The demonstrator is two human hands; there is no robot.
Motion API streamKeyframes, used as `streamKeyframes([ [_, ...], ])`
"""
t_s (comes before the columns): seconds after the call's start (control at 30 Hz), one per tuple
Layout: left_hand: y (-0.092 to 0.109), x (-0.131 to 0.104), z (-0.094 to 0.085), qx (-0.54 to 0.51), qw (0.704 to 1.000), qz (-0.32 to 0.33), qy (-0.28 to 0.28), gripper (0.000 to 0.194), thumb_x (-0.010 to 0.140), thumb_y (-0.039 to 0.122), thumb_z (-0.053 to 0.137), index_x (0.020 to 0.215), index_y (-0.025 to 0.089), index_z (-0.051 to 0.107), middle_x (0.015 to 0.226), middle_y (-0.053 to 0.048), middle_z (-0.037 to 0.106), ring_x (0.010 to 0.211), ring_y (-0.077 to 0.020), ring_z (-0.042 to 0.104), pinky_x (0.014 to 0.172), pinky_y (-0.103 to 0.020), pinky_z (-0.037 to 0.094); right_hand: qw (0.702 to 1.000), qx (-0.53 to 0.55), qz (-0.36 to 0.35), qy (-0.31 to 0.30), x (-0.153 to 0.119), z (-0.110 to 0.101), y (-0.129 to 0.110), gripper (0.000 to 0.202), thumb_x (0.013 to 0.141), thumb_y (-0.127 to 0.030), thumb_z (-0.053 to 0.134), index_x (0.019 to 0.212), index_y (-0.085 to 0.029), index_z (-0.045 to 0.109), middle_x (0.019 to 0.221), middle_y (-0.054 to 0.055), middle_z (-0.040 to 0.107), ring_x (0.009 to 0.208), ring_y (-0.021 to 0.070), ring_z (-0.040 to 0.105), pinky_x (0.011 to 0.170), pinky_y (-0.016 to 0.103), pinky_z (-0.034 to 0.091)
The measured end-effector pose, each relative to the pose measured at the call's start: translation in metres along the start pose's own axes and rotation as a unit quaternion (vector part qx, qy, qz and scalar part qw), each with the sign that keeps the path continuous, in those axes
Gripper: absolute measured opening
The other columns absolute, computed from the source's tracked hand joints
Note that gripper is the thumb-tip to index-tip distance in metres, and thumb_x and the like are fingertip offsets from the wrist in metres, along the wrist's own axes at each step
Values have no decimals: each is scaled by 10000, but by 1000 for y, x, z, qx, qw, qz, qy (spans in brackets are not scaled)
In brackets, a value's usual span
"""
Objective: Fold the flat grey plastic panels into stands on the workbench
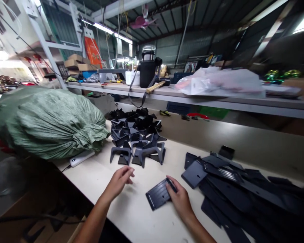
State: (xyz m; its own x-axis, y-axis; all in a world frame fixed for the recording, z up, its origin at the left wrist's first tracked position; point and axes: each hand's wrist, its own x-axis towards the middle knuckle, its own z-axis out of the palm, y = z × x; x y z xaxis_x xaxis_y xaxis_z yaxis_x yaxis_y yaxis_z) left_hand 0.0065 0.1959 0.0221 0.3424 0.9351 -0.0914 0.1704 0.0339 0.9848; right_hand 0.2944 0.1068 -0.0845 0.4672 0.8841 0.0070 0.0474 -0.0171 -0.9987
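My right hand [179,197] grips one end of a flat black plastic plate [155,195], its ribbed face turned up just over the table. To its left, my left hand [120,182] hovers above the white tabletop with loosely curled fingers and nothing visible in them. Just beyond that hand lies a heap of angular black plastic brackets [147,152], apart from the fingers. On the right, a large pile of flat black plates [228,182] spreads over the table, close to my right hand but not touching it.
A bulging green woven sack [48,121] rests at the left, with a white power bank [81,158] and its cable beside it. A shelf [111,88] crosses behind the table, carrying a black-sleeved bottle [147,71], a hammer [155,87] and a plastic bag [218,82].
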Motion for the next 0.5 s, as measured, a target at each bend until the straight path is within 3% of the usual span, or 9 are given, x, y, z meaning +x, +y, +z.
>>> streamKeyframes([
  [0.1,24,44,-2,28,998,32,53,459,905,569,695,1164,191,720,987,-76,756,723,-202,724,688,-310,564,998,-45,-43,5,-7,-4,7,561,810,-561,788,1240,-201,793,1272,138,780,1202,352,720,1049,469,578],
  [0.27,49,136,-18,55,984,19,169,469,1000,464,640,1361,171,579,1152,-98,715,771,-158,705,663,-264,551,997,-53,-52,-16,-7,-4,14,589,890,-576,706,1311,-166,754,1313,170,757,1197,354,724,1066,493,567],
  [0.37,59,179,-18,75,981,-21,176,419,1025,427,638,1341,157,588,1162,-94,697,770,-152,687,655,-295,585,998,-41,-49,-15,-5,-5,14,598,880,-583,716,1302,-162,759,1296,173,765,1194,352,728,1060,485,573],
  [0.5,60,205,-7,96,983,-59,145,305,1007,370,688,1217,150,666,1105,-70,709,872,-179,702,747,-347,627,998,-27,-48,-7,-6,-4,13,575,858,-572,744,1279,-181,779,1246,155,789,1176,354,737,1048,475,583],
])
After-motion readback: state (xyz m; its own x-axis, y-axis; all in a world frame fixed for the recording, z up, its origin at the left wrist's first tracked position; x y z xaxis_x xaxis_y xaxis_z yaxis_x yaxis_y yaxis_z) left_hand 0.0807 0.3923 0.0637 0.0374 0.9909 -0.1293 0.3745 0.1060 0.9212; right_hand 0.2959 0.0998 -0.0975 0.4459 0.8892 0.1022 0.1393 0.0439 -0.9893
